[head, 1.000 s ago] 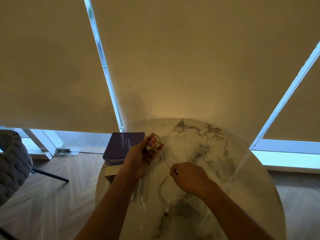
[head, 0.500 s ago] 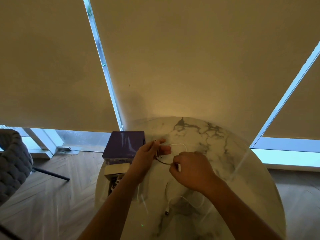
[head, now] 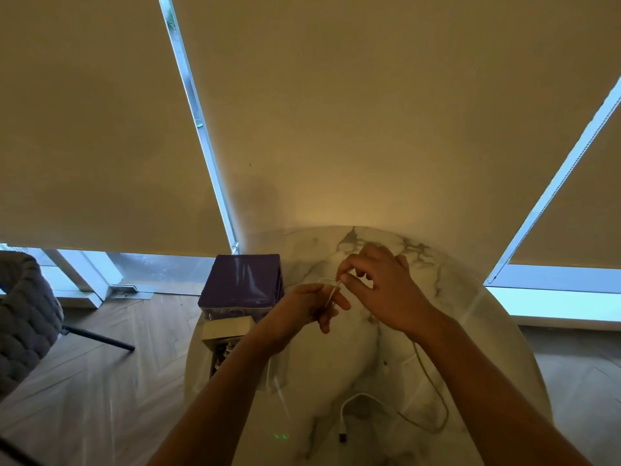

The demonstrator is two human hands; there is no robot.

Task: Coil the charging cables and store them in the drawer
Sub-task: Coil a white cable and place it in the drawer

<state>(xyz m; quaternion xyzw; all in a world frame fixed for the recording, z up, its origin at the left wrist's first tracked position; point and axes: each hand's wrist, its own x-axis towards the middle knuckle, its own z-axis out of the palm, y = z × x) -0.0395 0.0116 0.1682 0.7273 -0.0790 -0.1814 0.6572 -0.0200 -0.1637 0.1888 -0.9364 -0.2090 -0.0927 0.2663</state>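
The left hand [head: 311, 306] holds a small coil of the white charging cable [head: 433, 375], fingers curled around the loops. Just above and right of it, the right hand [head: 383, 290] pinches the strand between thumb and forefinger. The cable's slack trails below the right wrist across the marble table [head: 487, 331], ending in a dark plug [head: 342, 438]. Left of the left hand sits a purple box [head: 243, 280], with what seems an open drawer [head: 225, 331] beneath.

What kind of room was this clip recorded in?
Probably a home living or dining area: a round white marble-look table stands by tall windows with beige roller blinds, on herringbone wood flooring, with a grey woven chair to the side.
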